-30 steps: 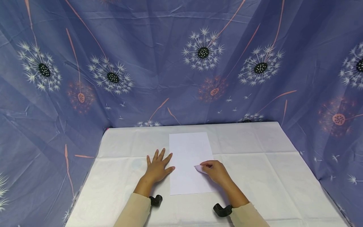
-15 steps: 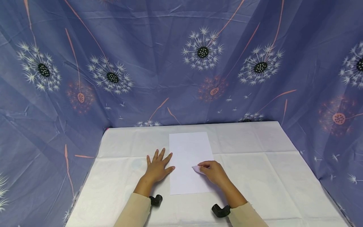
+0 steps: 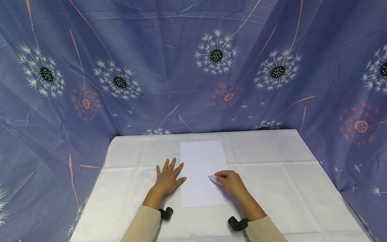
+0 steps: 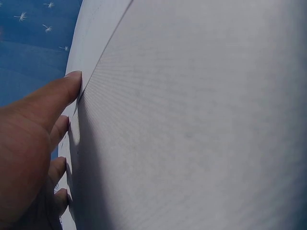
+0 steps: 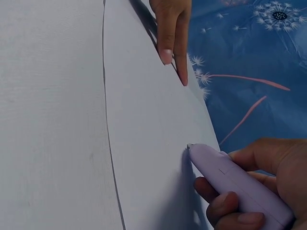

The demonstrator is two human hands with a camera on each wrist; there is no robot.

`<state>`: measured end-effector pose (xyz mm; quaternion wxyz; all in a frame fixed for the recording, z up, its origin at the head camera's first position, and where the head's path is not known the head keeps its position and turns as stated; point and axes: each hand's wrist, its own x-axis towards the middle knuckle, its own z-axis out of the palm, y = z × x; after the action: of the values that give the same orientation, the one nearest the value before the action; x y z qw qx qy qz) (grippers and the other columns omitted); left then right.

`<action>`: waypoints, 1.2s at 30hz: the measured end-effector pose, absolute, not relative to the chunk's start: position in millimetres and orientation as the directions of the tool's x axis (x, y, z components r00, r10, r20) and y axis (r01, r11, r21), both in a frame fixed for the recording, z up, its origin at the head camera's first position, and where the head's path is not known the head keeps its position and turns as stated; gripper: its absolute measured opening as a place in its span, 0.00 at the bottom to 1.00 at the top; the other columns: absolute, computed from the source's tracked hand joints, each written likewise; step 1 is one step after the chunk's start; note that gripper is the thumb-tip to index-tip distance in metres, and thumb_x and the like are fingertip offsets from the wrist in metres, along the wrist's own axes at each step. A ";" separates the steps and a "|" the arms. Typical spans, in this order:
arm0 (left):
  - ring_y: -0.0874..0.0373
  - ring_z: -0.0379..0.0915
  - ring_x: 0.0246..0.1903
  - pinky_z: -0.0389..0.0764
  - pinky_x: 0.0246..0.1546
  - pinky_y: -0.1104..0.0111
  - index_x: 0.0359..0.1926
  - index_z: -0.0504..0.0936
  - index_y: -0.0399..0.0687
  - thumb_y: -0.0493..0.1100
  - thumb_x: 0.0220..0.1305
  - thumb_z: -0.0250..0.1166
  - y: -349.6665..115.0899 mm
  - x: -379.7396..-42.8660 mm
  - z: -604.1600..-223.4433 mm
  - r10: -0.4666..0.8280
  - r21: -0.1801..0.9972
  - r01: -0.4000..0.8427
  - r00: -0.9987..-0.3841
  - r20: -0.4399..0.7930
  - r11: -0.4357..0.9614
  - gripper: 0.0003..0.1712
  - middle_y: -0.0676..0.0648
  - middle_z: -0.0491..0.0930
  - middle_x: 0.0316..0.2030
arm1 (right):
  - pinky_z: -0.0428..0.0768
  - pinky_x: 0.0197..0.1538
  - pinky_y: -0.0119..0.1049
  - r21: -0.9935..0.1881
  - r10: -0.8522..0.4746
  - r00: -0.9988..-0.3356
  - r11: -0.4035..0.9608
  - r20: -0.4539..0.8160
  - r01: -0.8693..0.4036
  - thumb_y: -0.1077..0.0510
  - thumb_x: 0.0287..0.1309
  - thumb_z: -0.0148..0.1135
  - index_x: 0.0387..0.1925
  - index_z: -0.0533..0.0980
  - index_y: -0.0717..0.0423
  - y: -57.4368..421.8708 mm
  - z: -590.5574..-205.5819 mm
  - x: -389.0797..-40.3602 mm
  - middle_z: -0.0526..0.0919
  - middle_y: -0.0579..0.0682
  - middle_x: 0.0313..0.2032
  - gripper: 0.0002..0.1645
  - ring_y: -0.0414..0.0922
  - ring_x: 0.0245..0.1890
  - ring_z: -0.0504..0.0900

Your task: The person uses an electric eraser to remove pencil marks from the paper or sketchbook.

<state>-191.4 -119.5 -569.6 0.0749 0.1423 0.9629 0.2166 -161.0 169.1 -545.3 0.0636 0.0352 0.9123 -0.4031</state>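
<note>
A white sheet of paper lies on the table. My left hand rests flat at its left edge with the fingers spread; the thumb and index fingertip reach onto the sheet. In the left wrist view the left thumb touches along the paper's edge. My right hand holds a lilac, rounded, pen-like tool between thumb and curled fingers. Its small greyish tip points left and comes right down at the paper, right of the middle. What kind of tool it is, I cannot tell.
A white cloth with fold creases covers the table. Behind and at the sides hangs a blue curtain with dandelion prints. Each wrist wears a black camera mount, the left mount and the right mount.
The right hand with the lilac tool slid slightly left over the paper, then back right to about where it was. The left hand and the sheet stayed in place.
</note>
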 end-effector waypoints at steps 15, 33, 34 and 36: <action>0.36 0.34 0.81 0.32 0.71 0.27 0.77 0.63 0.62 0.66 0.69 0.59 -119.4 -193.2 -571.1 0.310 0.437 0.237 -0.945 -0.103 0.868 0.40 0.42 0.46 0.81 | 0.79 0.53 0.49 -0.724 0.031 -0.988 0.677 -0.151 0.132 0.54 0.64 0.64 0.44 0.88 0.48 179.4 -545.5 -161.0 0.89 0.51 0.47 0.11 0.52 0.53 0.84; 0.37 0.33 0.81 0.31 0.71 0.27 0.77 0.63 0.63 0.67 0.69 0.58 -119.5 -193.8 -570.1 0.302 0.441 0.226 -0.947 -0.110 0.869 0.40 0.43 0.45 0.81 | 0.78 0.45 0.39 -0.738 0.032 -0.989 0.662 -0.147 0.131 0.55 0.64 0.63 0.45 0.88 0.49 185.3 -546.0 -162.7 0.89 0.51 0.45 0.12 0.48 0.47 0.83; 0.37 0.33 0.81 0.31 0.71 0.27 0.77 0.63 0.63 0.67 0.69 0.58 -119.6 -193.5 -569.9 0.301 0.441 0.225 -0.947 -0.110 0.869 0.40 0.43 0.45 0.81 | 0.78 0.44 0.38 -0.740 0.031 -0.988 0.660 -0.148 0.132 0.55 0.64 0.63 0.45 0.88 0.49 184.5 -546.5 -163.0 0.89 0.51 0.45 0.12 0.48 0.46 0.82; 0.37 0.33 0.81 0.31 0.71 0.27 0.76 0.64 0.63 0.67 0.69 0.58 -119.6 -192.9 -568.8 0.300 0.441 0.225 -0.948 -0.107 0.869 0.40 0.43 0.46 0.81 | 0.78 0.45 0.39 -0.739 0.028 -0.989 0.662 -0.144 0.126 0.56 0.63 0.64 0.44 0.88 0.49 182.8 -547.5 -163.6 0.89 0.50 0.45 0.11 0.48 0.47 0.83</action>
<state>-192.9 -119.6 -568.8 0.0865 0.1363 0.9628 0.2168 -163.6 182.8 -547.5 0.0602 0.0422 0.9096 -0.4089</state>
